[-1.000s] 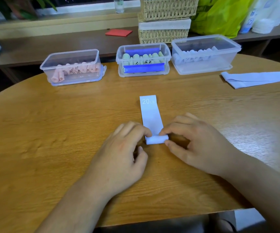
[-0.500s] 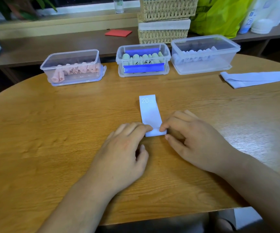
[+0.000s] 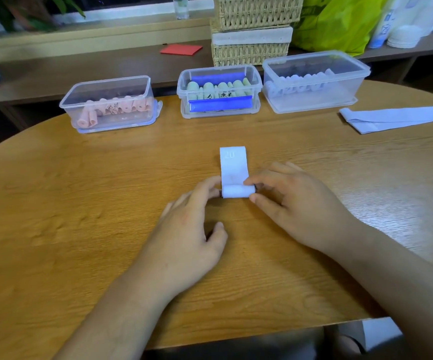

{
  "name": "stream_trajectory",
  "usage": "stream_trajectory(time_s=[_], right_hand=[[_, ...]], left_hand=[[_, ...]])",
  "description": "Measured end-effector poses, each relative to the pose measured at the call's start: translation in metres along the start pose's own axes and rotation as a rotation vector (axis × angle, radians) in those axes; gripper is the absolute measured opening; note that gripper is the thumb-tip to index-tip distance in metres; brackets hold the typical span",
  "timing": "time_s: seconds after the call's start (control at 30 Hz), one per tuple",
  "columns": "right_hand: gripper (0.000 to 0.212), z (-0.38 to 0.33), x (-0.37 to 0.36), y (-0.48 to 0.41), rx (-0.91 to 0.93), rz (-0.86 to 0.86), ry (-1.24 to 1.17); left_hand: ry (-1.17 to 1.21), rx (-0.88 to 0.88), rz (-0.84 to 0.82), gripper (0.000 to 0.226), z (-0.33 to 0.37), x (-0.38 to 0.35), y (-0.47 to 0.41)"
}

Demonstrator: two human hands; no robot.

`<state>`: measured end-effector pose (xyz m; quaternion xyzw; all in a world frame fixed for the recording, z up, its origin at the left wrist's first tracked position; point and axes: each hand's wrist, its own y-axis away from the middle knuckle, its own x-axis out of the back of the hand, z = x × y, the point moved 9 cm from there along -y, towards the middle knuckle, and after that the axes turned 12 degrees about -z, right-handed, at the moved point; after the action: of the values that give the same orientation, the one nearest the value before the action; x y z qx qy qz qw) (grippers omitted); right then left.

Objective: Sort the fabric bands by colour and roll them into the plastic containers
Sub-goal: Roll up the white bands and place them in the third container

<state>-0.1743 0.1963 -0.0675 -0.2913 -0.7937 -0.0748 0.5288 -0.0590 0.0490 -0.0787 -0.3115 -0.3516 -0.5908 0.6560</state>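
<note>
Because the pale band point(image 3: 234, 167) is thin, soft fabric, it should weigh almost nothing and carry no stiffness of its own. I judge the rolled part will spring loose if let go. It lies mid-worktop point(image 3: 80, 203), its near end wound into a small roll and its flat tail pointing toward the containers.

The left grip point(image 3: 192, 229) curls its fingertips against the roll's left end, with the thumb lying apart. The right grip point(image 3: 295, 203) pinches the right end between forefinger and thumb. Holding at both ends looks right, as it keeps the edges square, and light downward pressure should keep the winding tight.

A faint "20" is printed at the tail's far end. Rolls in the middle container point(image 3: 220, 110) and the pink container point(image 3: 111, 120) carry black marks too small to read. The right container point(image 3: 314, 100) holds pale rolls.
</note>
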Motion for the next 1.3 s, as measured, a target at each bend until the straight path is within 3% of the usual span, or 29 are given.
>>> stream_trajectory(time_s=[0.13, 0.3, 0.4, 0.67, 0.83, 1.07, 1.3], right_hand=[[0.021, -0.01, 0.002, 0.012, 0.033, -0.015, -0.031], [0.022, -0.011, 0.0, 0.018, 0.024, -0.034, -0.078], [0.015, -0.015, 0.0, 0.016, 0.037, -0.028, -0.009], [0.02, -0.017, 0.008, 0.017, 0.047, 0.056, 0.071], [0.03, -0.022, -0.003, 0.014, 0.076, -0.026, 0.167], [0.047, -0.013, -0.009, 0.009, 0.029, -0.065, 0.177], [0.036, -0.026, -0.004, 0.002, 0.065, -0.028, 0.324]], left_hand=[[0.045, -0.052, 0.056, 0.061, 0.002, 0.004, 0.002], [-0.031, -0.228, 0.07, 0.038, 0.022, 0.008, 0.007], [-0.094, -0.235, 0.042, 0.034, 0.024, 0.004, 0.005], [-0.192, -0.117, 0.006, 0.054, 0.013, -0.002, -0.004], [-0.22, -0.092, -0.014, 0.069, 0.013, -0.004, -0.005], [-0.257, -0.109, -0.031, 0.064, 0.019, -0.005, -0.005], [-0.237, -0.078, -0.086, 0.077, 0.012, -0.006, -0.014]])
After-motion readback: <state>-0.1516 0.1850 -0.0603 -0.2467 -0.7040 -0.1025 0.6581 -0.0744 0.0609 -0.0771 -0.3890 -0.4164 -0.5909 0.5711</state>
